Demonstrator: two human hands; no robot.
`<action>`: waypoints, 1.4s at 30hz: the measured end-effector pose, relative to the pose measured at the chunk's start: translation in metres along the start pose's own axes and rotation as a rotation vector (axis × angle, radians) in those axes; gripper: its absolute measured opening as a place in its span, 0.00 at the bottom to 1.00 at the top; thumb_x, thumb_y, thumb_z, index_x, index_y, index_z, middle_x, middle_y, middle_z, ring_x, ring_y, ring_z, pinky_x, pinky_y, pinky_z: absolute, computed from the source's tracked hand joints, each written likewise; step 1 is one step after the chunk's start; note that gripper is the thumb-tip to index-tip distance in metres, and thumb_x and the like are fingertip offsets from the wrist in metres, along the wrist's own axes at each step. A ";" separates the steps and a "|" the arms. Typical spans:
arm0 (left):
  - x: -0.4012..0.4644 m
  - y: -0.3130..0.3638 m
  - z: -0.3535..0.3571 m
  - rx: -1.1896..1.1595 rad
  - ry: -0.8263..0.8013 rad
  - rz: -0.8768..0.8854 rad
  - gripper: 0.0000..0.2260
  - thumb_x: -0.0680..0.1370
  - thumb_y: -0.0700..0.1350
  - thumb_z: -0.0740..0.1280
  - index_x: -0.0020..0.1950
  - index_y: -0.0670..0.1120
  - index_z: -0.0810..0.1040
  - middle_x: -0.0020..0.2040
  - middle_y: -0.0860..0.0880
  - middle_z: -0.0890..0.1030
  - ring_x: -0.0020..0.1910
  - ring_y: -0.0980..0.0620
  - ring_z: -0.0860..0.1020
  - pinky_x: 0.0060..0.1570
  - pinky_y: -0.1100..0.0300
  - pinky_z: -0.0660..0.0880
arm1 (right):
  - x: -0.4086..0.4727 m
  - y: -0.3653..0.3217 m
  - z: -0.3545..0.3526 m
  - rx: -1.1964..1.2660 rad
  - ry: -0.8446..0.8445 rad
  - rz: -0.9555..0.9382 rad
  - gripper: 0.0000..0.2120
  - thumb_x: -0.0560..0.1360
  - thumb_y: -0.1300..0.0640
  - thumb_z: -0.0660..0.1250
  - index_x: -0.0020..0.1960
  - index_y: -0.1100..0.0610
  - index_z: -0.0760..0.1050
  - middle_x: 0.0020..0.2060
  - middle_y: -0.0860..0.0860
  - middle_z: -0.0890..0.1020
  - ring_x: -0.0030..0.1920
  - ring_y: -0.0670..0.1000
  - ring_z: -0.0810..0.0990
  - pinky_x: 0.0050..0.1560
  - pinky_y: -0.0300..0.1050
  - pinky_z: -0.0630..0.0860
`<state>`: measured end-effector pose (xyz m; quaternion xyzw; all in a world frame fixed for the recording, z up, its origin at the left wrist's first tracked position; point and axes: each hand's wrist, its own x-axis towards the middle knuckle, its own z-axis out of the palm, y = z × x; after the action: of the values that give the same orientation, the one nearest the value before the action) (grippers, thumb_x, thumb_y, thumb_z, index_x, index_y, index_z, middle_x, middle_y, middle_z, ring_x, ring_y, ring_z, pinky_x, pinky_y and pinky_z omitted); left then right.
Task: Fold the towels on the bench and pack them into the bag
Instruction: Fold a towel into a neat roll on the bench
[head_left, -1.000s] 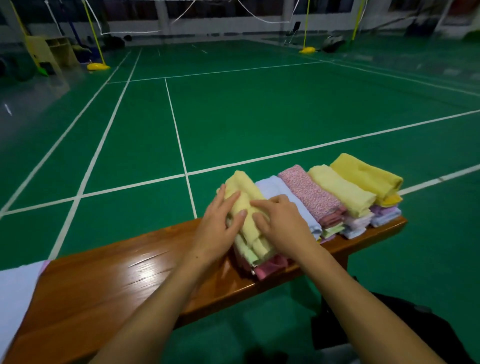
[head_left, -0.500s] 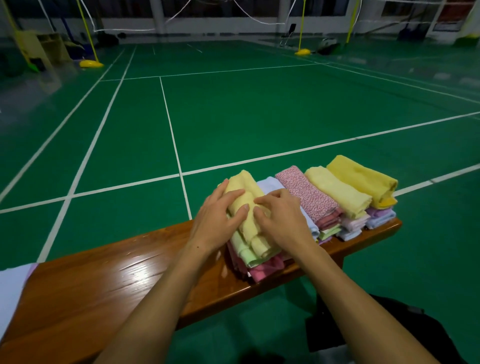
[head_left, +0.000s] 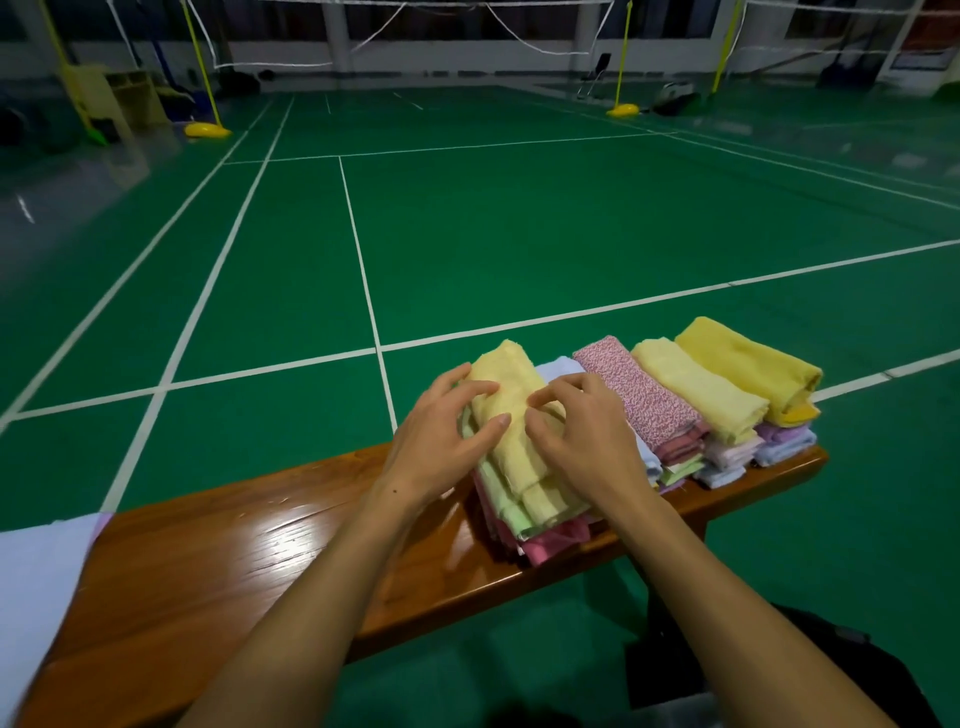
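Both hands sit on top of the nearest stack of folded towels on the bench (head_left: 218, 577). The left hand (head_left: 441, 436) lies along the left side of the pale yellow towel (head_left: 519, 431) that crowns the stack, its fingers spread and gently bent, thumb pressed onto the cloth. The right hand (head_left: 582, 436) rests on the right side of the same towel, its fingers bent at the knuckles with the tips touching the fabric near the middle. Neither grip closes round anything; both look like loose, pressing contact, not a pinch.

The step in hand appears to be the tail of folding: patting and squaring the top towel on its stack. Under the hands lie green and pink layers (head_left: 550, 540). Just right of the right hand stand the other folded stacks (head_left: 701, 395), touching one another in a row toward the bench end. Well left of the left hand, a white cloth (head_left: 41, 582) lies flat over the bench edge, possibly still unfolded.

A dark shape (head_left: 852, 670) on the floor below the right forearm may be the bag; it is too dim to be sure. Next, the hands would need to slide under or clamp both sides of a stack to lift it whole, keeping the layers from slipping apart.
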<state>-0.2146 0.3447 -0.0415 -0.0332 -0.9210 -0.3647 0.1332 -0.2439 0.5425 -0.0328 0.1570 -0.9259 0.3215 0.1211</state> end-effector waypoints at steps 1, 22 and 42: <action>-0.002 -0.001 -0.003 0.007 0.000 0.000 0.22 0.79 0.66 0.67 0.71 0.62 0.77 0.80 0.58 0.65 0.76 0.54 0.68 0.70 0.39 0.73 | 0.001 0.000 0.001 -0.003 -0.003 -0.004 0.12 0.81 0.46 0.67 0.59 0.50 0.81 0.59 0.48 0.74 0.64 0.54 0.72 0.57 0.51 0.74; -0.148 -0.106 -0.194 0.416 0.026 -0.060 0.16 0.80 0.65 0.62 0.62 0.61 0.78 0.52 0.67 0.82 0.49 0.66 0.81 0.47 0.53 0.82 | -0.036 -0.128 0.100 0.239 -0.051 -0.562 0.11 0.82 0.50 0.67 0.62 0.52 0.77 0.56 0.46 0.77 0.55 0.48 0.79 0.54 0.47 0.78; -0.328 -0.241 -0.347 0.752 0.007 -0.912 0.21 0.80 0.62 0.68 0.71 0.56 0.75 0.66 0.53 0.79 0.60 0.48 0.79 0.50 0.53 0.76 | -0.133 -0.347 0.295 0.122 -0.665 -0.080 0.17 0.80 0.44 0.65 0.39 0.55 0.79 0.31 0.51 0.81 0.33 0.52 0.81 0.31 0.43 0.71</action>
<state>0.1392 -0.0564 -0.0474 0.4167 -0.9079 -0.0339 -0.0314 -0.0299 0.1260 -0.1080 0.2963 -0.8868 0.3027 -0.1847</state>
